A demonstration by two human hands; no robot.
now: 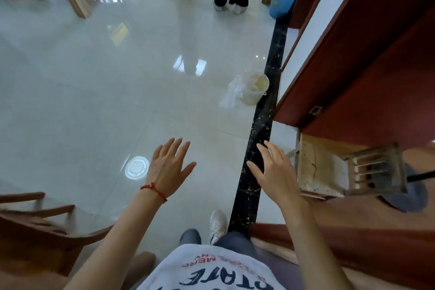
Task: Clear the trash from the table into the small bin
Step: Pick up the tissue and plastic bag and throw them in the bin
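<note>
While over glossy floor, left hand (168, 167) and right hand (274, 172) both spread, empty (small bin (255, 88) well ahead).

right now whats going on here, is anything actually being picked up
Nothing is being picked up at this moment. A person is standing on the glossy tiled floor with both hands out in front and empty: the left hand and the right hand each have their fingers spread and hold nothing. A small cream bin with a clear plastic bag hanging out of it sits on the floor ahead, beside the dark floor strip. No trash or table top shows clearly in this view.
</note>
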